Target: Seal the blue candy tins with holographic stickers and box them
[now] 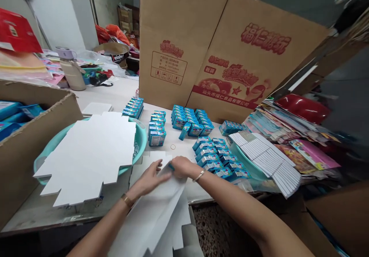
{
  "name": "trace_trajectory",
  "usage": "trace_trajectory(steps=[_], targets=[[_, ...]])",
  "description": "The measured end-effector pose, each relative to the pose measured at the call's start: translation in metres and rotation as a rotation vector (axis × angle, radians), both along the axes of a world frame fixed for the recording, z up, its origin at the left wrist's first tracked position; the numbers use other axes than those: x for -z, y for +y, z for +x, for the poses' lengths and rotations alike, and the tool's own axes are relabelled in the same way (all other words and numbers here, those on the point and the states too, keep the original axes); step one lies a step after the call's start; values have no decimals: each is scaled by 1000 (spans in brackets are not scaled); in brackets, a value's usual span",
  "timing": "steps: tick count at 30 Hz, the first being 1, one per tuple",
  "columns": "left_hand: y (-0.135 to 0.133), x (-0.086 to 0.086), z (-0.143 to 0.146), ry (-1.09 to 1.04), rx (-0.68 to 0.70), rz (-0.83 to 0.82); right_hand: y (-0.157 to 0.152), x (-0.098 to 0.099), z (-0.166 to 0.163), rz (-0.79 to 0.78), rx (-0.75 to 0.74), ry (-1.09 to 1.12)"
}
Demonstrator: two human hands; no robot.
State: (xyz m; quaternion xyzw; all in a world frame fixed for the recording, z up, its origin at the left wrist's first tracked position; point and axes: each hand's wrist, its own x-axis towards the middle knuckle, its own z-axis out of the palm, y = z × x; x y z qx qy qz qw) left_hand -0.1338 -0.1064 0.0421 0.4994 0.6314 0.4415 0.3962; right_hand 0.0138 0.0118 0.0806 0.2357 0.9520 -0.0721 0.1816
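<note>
A single head-worn camera looks forward and down from just above the near edge of the counter (121, 91), close over the hands and forearms at the bottom centre. It faces a tall cardboard box (219, 53) standing across the far side, and its wide lens seems to bend the frame's edges, so the corners are hard to read.

White card blank (161, 211); teal small boxes (157, 137); teal basin (141, 136); brown carton, red print (201, 49).

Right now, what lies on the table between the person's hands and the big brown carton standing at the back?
In the head view, between the hands and the carton lie rows of small blue boxes and a small ring on bare tabletop.
</note>
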Motion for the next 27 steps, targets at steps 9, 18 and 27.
trace_trajectory(steps=[9,18,27], targets=[[-20,-11,40,927,374,-235,6,-3,40,-111,-78,159],[-76,-12,3,952,337,-266,-7,23,24,115,-402,144],[-69,-15,15,1271,410,-331,-10,25,13,112,-569,114]])
